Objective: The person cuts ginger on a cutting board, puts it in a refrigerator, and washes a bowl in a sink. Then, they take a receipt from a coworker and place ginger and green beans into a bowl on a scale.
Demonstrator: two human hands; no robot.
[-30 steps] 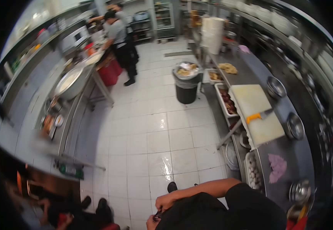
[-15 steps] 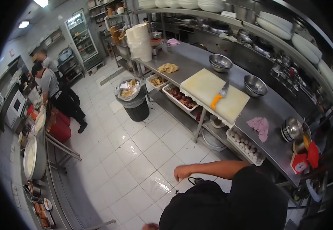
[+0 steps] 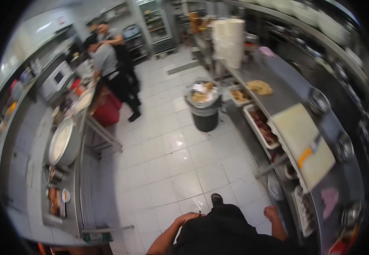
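Observation:
My left hand (image 3: pixel 188 217) rests at the front of my dark clothing near the waist, with its fingers partly hidden. To the right of my body, my right hand (image 3: pixel 271 212) hangs over the tiled floor with curled fingers; whether anything is in it is too small to tell. The lower shelf with an egg tray (image 3: pixel 304 212) is nearest to it. Above that shelf, a knife with an orange handle (image 3: pixel 304 156) lies on a white cutting board (image 3: pixel 295 123) on the steel counter (image 3: pixel 278 102).
A lined trash bin (image 3: pixel 205 117) stands on the floor ahead. Two people (image 3: pixel 108 63) stand close together at the left counter beside a red bin (image 3: pixel 106 108). That counter also bears a large pot (image 3: pixel 63 142) and a food tray (image 3: pixel 54 204). Stacked containers (image 3: pixel 228 42) stand on the right counter.
The view has turned left, so the right counter sits further right. My left hand has come into fuller view at my waist, and my right arm is lower. One co-worker's arm is now raised.

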